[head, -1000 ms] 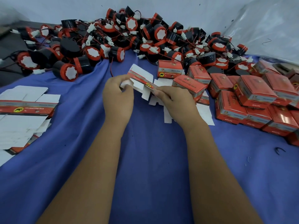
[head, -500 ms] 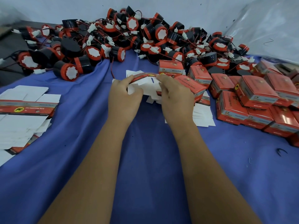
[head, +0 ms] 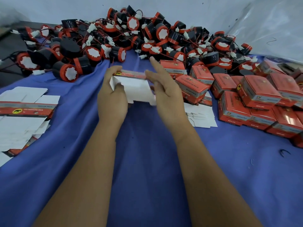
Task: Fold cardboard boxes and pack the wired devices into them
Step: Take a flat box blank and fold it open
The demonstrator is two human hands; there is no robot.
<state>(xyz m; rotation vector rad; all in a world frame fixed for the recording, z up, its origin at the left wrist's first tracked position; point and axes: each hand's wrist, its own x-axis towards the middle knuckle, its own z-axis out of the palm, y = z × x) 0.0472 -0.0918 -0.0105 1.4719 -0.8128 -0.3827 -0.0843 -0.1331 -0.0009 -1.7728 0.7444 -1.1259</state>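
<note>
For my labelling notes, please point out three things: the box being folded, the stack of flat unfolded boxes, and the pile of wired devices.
Box being folded (head: 136, 89): head view, its white inner panel.
Stack of flat unfolded boxes (head: 24, 108): head view, top blank's red strip.
Pile of wired devices (head: 132, 23): head view, one device's white face.

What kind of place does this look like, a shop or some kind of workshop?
Probably a small packing workstation: a big heap of wired devices at the back, flat box blanks stacked at the left, and finished red boxes piled at the right on a blue cloth.
</note>
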